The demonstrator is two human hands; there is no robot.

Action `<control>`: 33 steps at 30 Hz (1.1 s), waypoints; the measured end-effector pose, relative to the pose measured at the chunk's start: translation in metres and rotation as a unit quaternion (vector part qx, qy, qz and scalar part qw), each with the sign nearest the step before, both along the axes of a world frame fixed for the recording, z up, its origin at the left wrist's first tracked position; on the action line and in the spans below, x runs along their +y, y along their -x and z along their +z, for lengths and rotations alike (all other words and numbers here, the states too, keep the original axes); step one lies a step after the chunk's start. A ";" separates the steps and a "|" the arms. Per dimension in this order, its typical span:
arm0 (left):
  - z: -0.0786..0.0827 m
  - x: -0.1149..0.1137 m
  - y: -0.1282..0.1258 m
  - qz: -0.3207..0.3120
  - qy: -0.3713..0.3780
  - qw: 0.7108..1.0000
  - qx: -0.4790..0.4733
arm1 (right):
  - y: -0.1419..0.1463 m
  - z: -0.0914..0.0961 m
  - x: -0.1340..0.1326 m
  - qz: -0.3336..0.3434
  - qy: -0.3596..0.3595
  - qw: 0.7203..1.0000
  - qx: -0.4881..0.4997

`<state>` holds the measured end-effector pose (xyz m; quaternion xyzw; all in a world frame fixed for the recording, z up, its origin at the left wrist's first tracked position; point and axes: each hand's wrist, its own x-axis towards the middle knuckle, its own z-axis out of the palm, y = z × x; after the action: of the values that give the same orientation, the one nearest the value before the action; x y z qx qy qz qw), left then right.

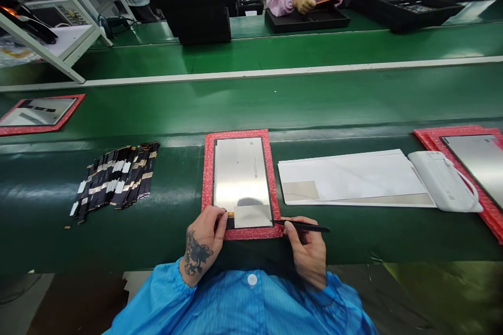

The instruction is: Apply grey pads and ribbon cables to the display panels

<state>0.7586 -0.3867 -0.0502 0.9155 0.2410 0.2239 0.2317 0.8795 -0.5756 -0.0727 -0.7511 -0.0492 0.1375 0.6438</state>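
Note:
A silver display panel (pixel 241 178) lies on a red foam mat (pixel 208 167) on the green bench in front of me. My left hand (pixel 204 238) is closed at the panel's near left corner, its fingertips pinching a small orange flex connector (pixel 230 214). My right hand (pixel 308 251) grips a thin black stylus-like tool (pixel 304 226), whose tip points left at the panel's near right corner.
A fanned pile of black flex cables (pixel 116 178) lies to the left. White sheets (pixel 353 178) and a white pad (pixel 444 180) lie to the right, beside another panel on red foam (pixel 477 159). Across the conveyor belt (pixel 275 99) a person in pink handles parts over black trays (pixel 306 18).

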 end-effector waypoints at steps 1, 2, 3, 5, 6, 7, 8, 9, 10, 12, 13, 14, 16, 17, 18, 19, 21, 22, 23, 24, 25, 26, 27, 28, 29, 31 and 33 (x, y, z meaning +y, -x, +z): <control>-0.002 -0.002 0.000 -0.023 -0.035 0.999 -0.028 | 0.000 0.000 0.000 0.001 0.000 1.000 0.000; -0.004 -0.004 -0.001 -0.049 -0.071 0.995 -0.045 | 0.000 0.000 0.000 0.001 0.000 1.000 0.001; -0.007 -0.005 -0.001 -0.072 -0.103 0.991 -0.052 | 0.001 0.000 0.000 0.002 0.000 1.000 0.001; -0.012 -0.004 -0.002 -0.107 -0.136 0.984 -0.035 | 0.001 0.000 0.000 0.002 -0.001 1.000 0.001; -0.014 -0.002 -0.002 -0.121 -0.133 0.983 -0.020 | 0.001 -0.001 0.000 0.001 -0.002 1.000 0.002; -0.015 0.001 -0.001 -0.130 -0.125 0.984 -0.011 | 0.001 -0.001 0.000 0.001 -0.001 1.000 0.002; -0.015 0.005 0.001 -0.132 -0.114 0.985 -0.011 | 0.002 -0.001 0.000 0.001 0.000 1.000 0.002; -0.015 0.009 0.003 -0.127 -0.102 0.987 -0.015 | 0.002 -0.001 0.000 0.002 0.002 1.000 0.001; -0.013 0.012 0.005 -0.114 -0.093 0.989 -0.021 | 0.002 -0.001 0.000 0.003 0.004 1.000 -0.001; -0.009 0.014 0.004 -0.090 -0.095 0.991 -0.036 | 0.001 -0.001 0.000 0.004 0.006 1.000 -0.004; -0.007 0.012 0.002 -0.087 -0.106 0.990 -0.043 | 0.001 -0.001 0.000 0.004 0.005 1.000 -0.004; -0.006 0.009 -0.003 -0.095 -0.121 0.987 -0.048 | 0.001 0.000 -0.001 0.004 0.004 1.000 -0.004; -0.007 -0.003 -0.016 -0.136 -0.159 0.976 -0.055 | 0.000 0.001 -0.001 0.004 0.001 1.000 -0.004; -0.008 -0.010 -0.024 -0.155 -0.174 0.971 -0.054 | 0.000 0.001 -0.001 0.005 -0.001 1.000 -0.005; -0.009 -0.017 -0.032 -0.168 -0.181 0.968 -0.048 | 0.000 0.001 -0.001 0.005 -0.003 1.000 -0.006; -0.010 -0.023 -0.039 -0.176 -0.183 0.967 -0.034 | 0.000 0.001 -0.001 0.004 -0.005 1.000 -0.007; -0.011 -0.032 -0.049 -0.184 -0.179 0.967 0.012 | 0.001 0.001 0.000 0.002 -0.011 1.000 -0.007; -0.010 -0.034 -0.052 -0.184 -0.176 0.966 0.036 | 0.001 0.001 0.000 0.000 -0.015 1.000 -0.005; -0.009 -0.035 -0.053 -0.185 -0.175 0.966 0.055 | 0.002 0.001 0.001 -0.004 -0.022 1.000 -0.003; -0.007 -0.035 -0.053 -0.185 -0.175 0.965 0.068 | 0.002 0.002 0.000 -0.010 -0.029 1.000 -0.001; -0.006 -0.035 -0.053 -0.184 -0.176 0.964 0.072 | 0.002 0.002 0.000 -0.020 -0.038 0.999 0.001; -0.004 -0.034 -0.052 -0.181 -0.176 0.965 0.072 | 0.002 0.003 -0.001 -0.032 -0.049 0.998 0.002; -0.003 -0.033 -0.052 -0.178 -0.176 0.966 0.071 | 0.001 0.003 -0.003 -0.045 -0.059 0.997 0.003; -0.002 -0.033 -0.051 -0.178 -0.177 0.965 0.072 | 0.000 0.004 -0.005 -0.058 -0.069 0.996 0.002; -0.001 -0.033 -0.051 -0.177 -0.178 0.965 0.074 | 0.000 0.004 -0.006 -0.070 -0.078 0.994 0.001; -0.001 -0.032 -0.051 -0.182 -0.187 0.962 0.078 | -0.002 0.004 -0.009 -0.086 -0.093 0.992 -0.001; -0.003 -0.032 -0.051 -0.211 -0.205 0.952 0.085 | -0.004 0.003 -0.009 -0.095 -0.104 0.990 -0.003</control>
<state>0.8098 -0.4185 -0.0529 0.9888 0.0101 0.1364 0.0594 0.8837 -0.5849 -0.0693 -0.6817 0.0062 0.0680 0.7285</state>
